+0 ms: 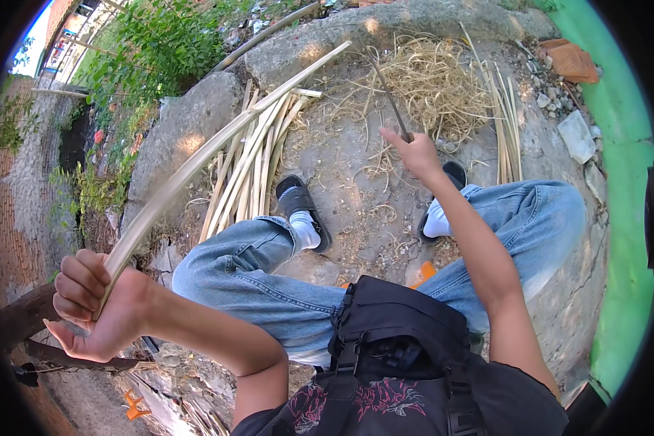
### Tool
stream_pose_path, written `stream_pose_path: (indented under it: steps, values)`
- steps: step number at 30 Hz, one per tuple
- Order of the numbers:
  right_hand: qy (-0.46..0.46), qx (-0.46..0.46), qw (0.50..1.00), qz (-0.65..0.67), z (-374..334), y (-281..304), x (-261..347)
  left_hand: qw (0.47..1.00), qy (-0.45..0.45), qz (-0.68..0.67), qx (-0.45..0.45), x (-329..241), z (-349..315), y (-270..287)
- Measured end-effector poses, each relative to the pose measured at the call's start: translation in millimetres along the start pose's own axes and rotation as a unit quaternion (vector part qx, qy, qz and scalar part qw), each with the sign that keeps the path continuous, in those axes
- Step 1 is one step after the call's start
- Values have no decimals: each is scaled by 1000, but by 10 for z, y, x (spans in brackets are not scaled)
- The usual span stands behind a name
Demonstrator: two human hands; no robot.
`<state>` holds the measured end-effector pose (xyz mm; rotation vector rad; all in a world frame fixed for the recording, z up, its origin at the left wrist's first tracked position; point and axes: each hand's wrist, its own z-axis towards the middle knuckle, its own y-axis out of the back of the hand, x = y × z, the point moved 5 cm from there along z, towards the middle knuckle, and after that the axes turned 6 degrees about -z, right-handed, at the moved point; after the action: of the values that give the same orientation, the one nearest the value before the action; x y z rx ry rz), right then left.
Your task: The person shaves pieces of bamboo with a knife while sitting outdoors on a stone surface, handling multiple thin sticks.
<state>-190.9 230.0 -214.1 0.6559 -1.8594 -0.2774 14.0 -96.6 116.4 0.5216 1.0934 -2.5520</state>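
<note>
My left hand (112, 309) is raised at the left, its fingers closed round the lower end of a long pale bamboo strip (211, 149). The strip slants up and away to the right, and its far end is near the stone ledge. In front of my right foot, my right hand (418, 156) grips a knife, its thumb or finger stretched along it. The knife's narrow dark blade (390, 94) points away from me, apart from the strip. My fist hides most of the handle. Beyond the blade lies a heap of curly shavings (439, 87).
A bundle of split strips (251, 163) lies on the ground to the left, and more strips (507, 131) lie at the right. A rough stone ledge (298, 54) bounds the far side. Rubble (578, 138) and a green wall (625, 196) stand right. My legs (240, 276) are spread.
</note>
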Motion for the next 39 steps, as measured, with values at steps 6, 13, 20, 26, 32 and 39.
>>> stream_pose_path:
  steps: [6, 13, 20, 26, 32, 39]
  values:
    - [102, -96, 989, 57, -49, 317, 218, 992, 41, -116, 6, -336, 444, 705]
    - [39, -82, 960, 265, -162, 257, 457, 952, 185, -245, 20, -137, 588, 1388]
    - [21, -165, 839, 519, 2, 514, 331, 938, 280, -204, -9, 175, 496, 1572]
    - [72, -234, 814, 528, 39, 1029, 366, 806, 76, 580, -92, 363, 352, 1529]
    - [168, -280, 813, 482, -61, 1116, 472, 840, 193, 457, 219, 1049, -434, 245]
    - [287, -221, 803, 473, -610, 1265, 1223, 816, 201, 322, 436, 1405, -1150, -803]
